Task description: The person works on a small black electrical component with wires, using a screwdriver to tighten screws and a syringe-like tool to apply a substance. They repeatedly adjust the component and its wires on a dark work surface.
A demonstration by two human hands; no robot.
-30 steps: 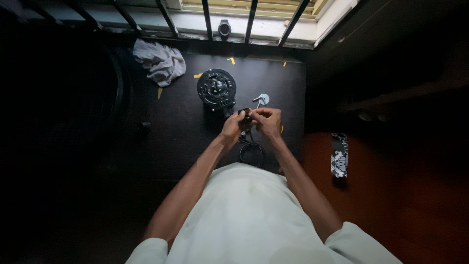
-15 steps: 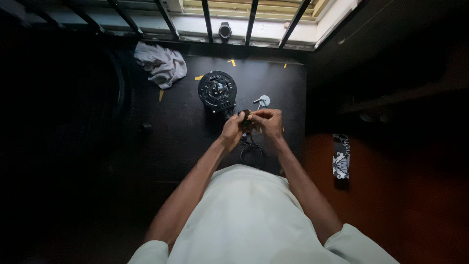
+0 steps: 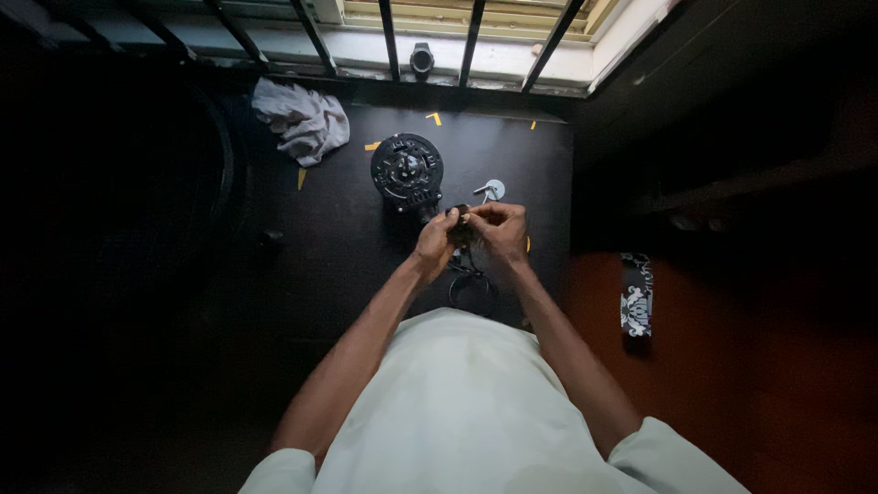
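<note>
Head view looks straight down on your two hands, brought together over a black tabletop [image 3: 347, 247]. Your left hand [image 3: 434, 245] and right hand [image 3: 498, 227] are closed in on one small dark part [image 3: 460, 222], fingertips pinching it from both sides; what kind of part it is cannot be told, it is too small and shaded. From under it a thin black cable [image 3: 468, 282] hangs toward your body and curls into a loop on the table.

Just beyond your left hand sits a round black motor housing [image 3: 406, 171] with ribbed detail. Beyond your right hand, near the fingers, lies a small silver disc with a stub [image 3: 492, 189]. Well off to the left of your left hand, a crumpled grey cloth [image 3: 302, 121] rests on the far part of the table, with a few short yellow tape marks [image 3: 372, 145] scattered between it and the housing.

Past everything, dark window bars [image 3: 471, 41] cross a bright pale sill, where a small black round object [image 3: 422, 59] stands. To the right of your right arm the floor is reddish brown, and a black and white patterned sandal [image 3: 637, 295] lies there. The room to the left is nearly black.
</note>
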